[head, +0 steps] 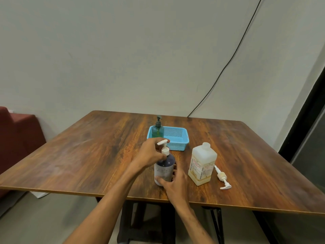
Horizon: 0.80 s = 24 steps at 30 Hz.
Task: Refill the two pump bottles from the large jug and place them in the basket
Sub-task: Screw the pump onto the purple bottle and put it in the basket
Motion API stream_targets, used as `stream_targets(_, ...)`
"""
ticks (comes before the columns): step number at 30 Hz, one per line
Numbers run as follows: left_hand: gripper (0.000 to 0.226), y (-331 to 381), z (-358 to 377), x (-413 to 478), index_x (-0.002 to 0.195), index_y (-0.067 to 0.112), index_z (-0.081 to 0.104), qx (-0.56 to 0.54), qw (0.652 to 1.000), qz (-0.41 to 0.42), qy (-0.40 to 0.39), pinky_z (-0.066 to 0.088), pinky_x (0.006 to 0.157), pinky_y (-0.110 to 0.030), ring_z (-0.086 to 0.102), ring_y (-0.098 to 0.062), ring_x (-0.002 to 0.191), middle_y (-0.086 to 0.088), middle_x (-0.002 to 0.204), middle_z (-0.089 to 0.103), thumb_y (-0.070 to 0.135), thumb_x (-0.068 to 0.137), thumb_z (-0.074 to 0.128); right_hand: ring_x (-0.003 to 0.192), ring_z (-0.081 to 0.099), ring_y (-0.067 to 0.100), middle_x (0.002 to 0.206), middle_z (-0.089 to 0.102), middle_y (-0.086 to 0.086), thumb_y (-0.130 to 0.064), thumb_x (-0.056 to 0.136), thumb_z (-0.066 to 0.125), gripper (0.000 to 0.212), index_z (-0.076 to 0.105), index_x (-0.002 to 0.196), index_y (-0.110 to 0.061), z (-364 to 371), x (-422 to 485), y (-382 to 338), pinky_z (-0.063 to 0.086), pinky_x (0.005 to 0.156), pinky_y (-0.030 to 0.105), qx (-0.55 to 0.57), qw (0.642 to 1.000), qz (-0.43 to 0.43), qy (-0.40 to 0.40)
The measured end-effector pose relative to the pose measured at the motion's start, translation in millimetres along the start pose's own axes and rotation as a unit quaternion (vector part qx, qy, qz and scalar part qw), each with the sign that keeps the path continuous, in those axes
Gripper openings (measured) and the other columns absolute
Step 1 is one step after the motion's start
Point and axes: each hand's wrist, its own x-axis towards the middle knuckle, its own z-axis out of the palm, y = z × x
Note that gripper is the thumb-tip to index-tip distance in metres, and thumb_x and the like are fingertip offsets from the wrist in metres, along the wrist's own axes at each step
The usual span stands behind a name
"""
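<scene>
Near the front edge of the brown wooden desk (88,155), the right hand (175,185) closes its grip round the base of an upright dark purple pump bottle (165,166). The left hand (151,152) has its grip pinching the bottle's white pump (163,145). Just to the right stands a translucent white jug (202,164), with a loose white pump (222,176) lying beside it. Farther back, a blue perforated plastic basket (177,143) holds a teal pump bottle (157,130) at its left end.

A plain indoor room, home or small office; which one is unclear. A wood-grain tabletop (88,155) on black legs stands against a bare pale wall (123,50) with a black cable (228,63) running up it. A red sofa (15,131) sits far left and a dark door frame (302,110) is on the right.
</scene>
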Motion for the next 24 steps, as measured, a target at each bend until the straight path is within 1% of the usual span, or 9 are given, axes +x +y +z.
stream_targets(3, 0.057, -7, 11, -7, 0.127, 0.018, 0.062, -0.064, 0.997, 0.014, 0.048, 0.06, 0.087, -0.031, 0.067, -0.01, 0.101, 0.003, 0.114, 0.068, 0.013, 0.074, 0.083, 0.12, 0.054, 0.008, 0.131, 0.055, -0.016, -0.047, 0.062, 0.086, 0.091, 0.038, 0.138, -0.041, 0, 0, 0, 0.055, 0.094, 0.039, 0.003, 1.0, 0.001, 0.002)
stream_targets(6, 0.047, -11, 22, -10, 0.111, 0.017, 0.066, -0.077, 0.988, 0.012, 0.134, 0.059, 0.074, -0.022, 0.068, -0.009, 0.088, 0.005, 0.099, 0.07, 0.028, 0.071, 0.089, 0.117, 0.056, 0.006, 0.127, 0.057, -0.017, -0.048, 0.06, 0.086, 0.089, 0.04, 0.136, -0.041, -1, 1, -1, 0.056, 0.091, 0.037, 0.001, 1.0, -0.002, 0.004)
stream_targets(9, 0.038, -15, 27, -10, 0.099, 0.014, 0.072, -0.07, 0.983, 0.016, 0.172, 0.059, 0.07, -0.024, 0.07, -0.009, 0.08, 0.004, 0.089, 0.073, 0.031, 0.07, 0.09, 0.117, 0.056, 0.006, 0.127, 0.057, -0.018, -0.05, 0.058, 0.086, 0.09, 0.041, 0.135, -0.041, -1, 1, -1, 0.056, 0.091, 0.038, -0.002, 1.0, 0.002, 0.002)
stream_targets(12, 0.037, -17, 23, -8, 0.105, 0.012, 0.075, -0.07, 0.986, 0.023, 0.149, 0.061, 0.076, -0.028, 0.071, -0.007, 0.083, 0.003, 0.094, 0.076, 0.025, 0.072, 0.088, 0.117, 0.056, 0.006, 0.127, 0.057, -0.018, -0.051, 0.058, 0.085, 0.092, 0.039, 0.137, -0.041, 0, 1, 0, 0.056, 0.09, 0.039, -0.006, 1.0, 0.003, 0.004)
stream_targets(17, 0.03, -15, 10, -9, 0.113, 0.012, 0.074, -0.095, 0.994, 0.017, 0.056, 0.06, 0.087, -0.038, 0.072, -0.013, 0.091, 0.004, 0.101, 0.076, 0.017, 0.084, 0.079, 0.116, 0.057, 0.007, 0.126, 0.056, -0.018, -0.048, 0.059, 0.087, 0.092, 0.038, 0.136, -0.042, 1, 1, 0, 0.056, 0.09, 0.039, -0.006, 1.0, 0.002, 0.006)
stream_targets(19, 0.027, -14, 8, -12, 0.114, 0.014, 0.073, -0.106, 0.994, 0.022, 0.032, 0.06, 0.087, -0.034, 0.072, -0.013, 0.092, 0.005, 0.102, 0.076, 0.015, 0.087, 0.075, 0.117, 0.056, 0.006, 0.127, 0.056, -0.018, -0.047, 0.059, 0.087, 0.092, 0.038, 0.136, -0.043, 0, 1, 0, 0.056, 0.09, 0.039, -0.004, 1.0, -0.001, 0.004)
stream_targets(21, 0.025, -13, 8, -14, 0.116, 0.016, 0.072, -0.114, 0.993, 0.028, 0.013, 0.058, 0.082, -0.024, 0.07, -0.011, 0.094, 0.008, 0.104, 0.074, 0.015, 0.09, 0.071, 0.115, 0.056, 0.005, 0.126, 0.056, -0.017, -0.045, 0.06, 0.087, 0.09, 0.039, 0.136, -0.042, 0, 0, -1, 0.057, 0.089, 0.038, -0.002, 1.0, -0.003, 0.002)
stream_targets(22, 0.026, -12, 10, -15, 0.117, 0.017, 0.07, -0.114, 0.993, 0.03, 0.016, 0.057, 0.08, -0.02, 0.069, -0.01, 0.095, 0.009, 0.105, 0.072, 0.016, 0.091, 0.071, 0.114, 0.056, 0.005, 0.126, 0.056, -0.017, -0.044, 0.061, 0.087, 0.09, 0.039, 0.136, -0.042, -1, 0, -1, 0.057, 0.089, 0.038, -0.003, 1.0, -0.004, 0.003)
stream_targets(24, 0.032, -14, 16, -14, 0.116, 0.019, 0.068, -0.097, 0.992, 0.03, 0.069, 0.056, 0.077, -0.018, 0.067, -0.009, 0.095, 0.008, 0.105, 0.07, 0.025, 0.086, 0.076, 0.114, 0.057, 0.006, 0.126, 0.056, -0.016, -0.046, 0.06, 0.086, 0.09, 0.039, 0.137, -0.042, -1, 0, -2, 0.057, 0.088, 0.038, -0.005, 1.0, -0.005, 0.004)
